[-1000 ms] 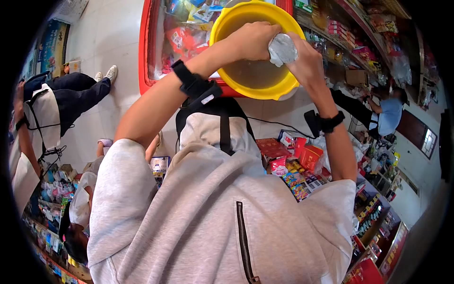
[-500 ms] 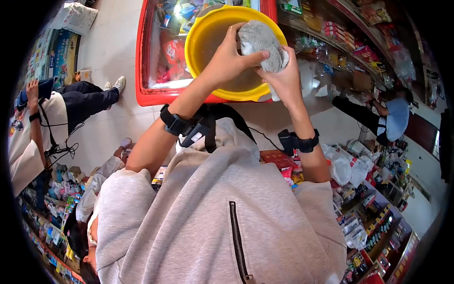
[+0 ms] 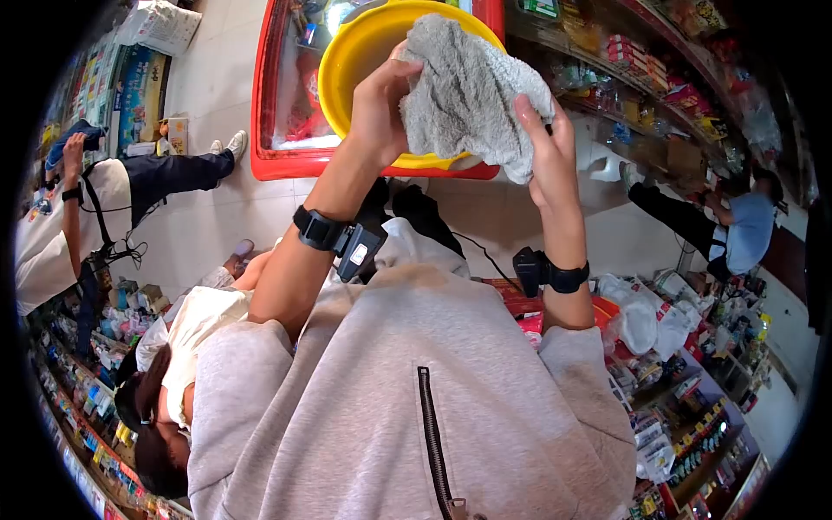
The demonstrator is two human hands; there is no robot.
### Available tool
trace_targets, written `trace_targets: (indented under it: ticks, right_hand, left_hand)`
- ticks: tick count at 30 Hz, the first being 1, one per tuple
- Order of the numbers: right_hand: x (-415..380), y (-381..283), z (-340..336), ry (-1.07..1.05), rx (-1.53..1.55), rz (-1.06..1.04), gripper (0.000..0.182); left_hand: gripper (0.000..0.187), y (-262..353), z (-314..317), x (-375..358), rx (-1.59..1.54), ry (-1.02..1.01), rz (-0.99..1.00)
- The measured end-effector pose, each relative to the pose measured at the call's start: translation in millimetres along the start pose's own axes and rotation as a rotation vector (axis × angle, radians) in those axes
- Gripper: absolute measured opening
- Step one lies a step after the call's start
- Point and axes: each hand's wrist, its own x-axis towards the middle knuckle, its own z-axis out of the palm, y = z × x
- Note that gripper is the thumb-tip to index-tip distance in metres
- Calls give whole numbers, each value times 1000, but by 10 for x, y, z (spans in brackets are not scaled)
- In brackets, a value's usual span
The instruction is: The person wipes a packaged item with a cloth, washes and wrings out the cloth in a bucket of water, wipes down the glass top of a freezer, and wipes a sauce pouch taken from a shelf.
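A grey cloth [image 3: 464,95], paler along its right side, is spread out between my two hands above a yellow basin [image 3: 336,76]. At its left edge, my left hand [image 3: 381,108] is closed on the fabric, thumb on top. My right hand [image 3: 552,147] grips the opposite edge, with the thumb lying over the pale part. The cloth covers much of the basin's opening. Beneath the basin is a red-framed chest freezer [image 3: 295,165] with a glass top and coloured packages inside.
Shelves of packaged goods [image 3: 637,65] run along the right. A person in a light blue top [image 3: 750,230] is at the far right, and another in a cream top [image 3: 100,204] stands at left. Someone else is close by my left side. White plastic bags [image 3: 641,321] lie at lower right.
The cloth was bunched up between my hands and is now opened out flat. My hands have moved apart, the left one to the left and the right one to the right.
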Motion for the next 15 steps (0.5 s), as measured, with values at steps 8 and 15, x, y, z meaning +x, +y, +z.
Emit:
trace_targets:
  ticks: [8, 15]
  right_hand:
    - [-157, 15, -26, 266, 273, 70, 44]
    - [-276, 112, 409, -26, 504, 88, 42]
  left_hand:
    - [44, 26, -123, -22, 577, 190, 354]
    - [53, 403, -8, -444, -186, -602, -139]
